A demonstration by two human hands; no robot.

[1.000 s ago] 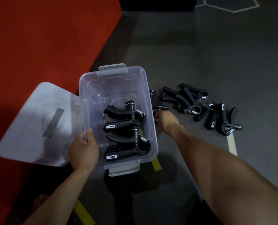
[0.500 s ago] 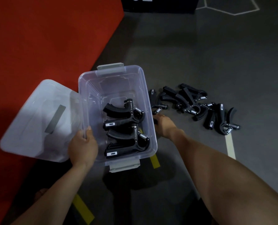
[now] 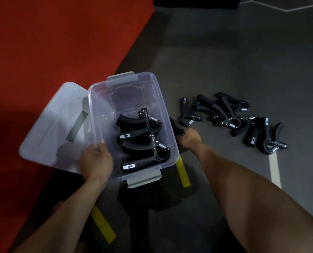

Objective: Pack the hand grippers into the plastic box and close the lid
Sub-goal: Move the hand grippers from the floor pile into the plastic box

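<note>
Right hand [image 3: 189, 137]: drawn back from the pile to the box's right wall; fingers curled round a black hand gripper [image 3: 175, 128].
Left hand [image 3: 96, 160]: still gripping the plastic box [image 3: 157, 99] rim, 9 o'clock side.
In box: two grippers [image 3: 143, 143].
Floor pile [image 3: 230, 117]: 3 o'clock of box.
Lid [image 3: 48, 136]: off, 9 o'clock.
Meaning: third gripper about to go in.

floor [image 3: 225, 52]: dark grey | red mat [image 3: 51, 42]: left | yellow tape strips [image 3: 183, 172] | dim light
</note>
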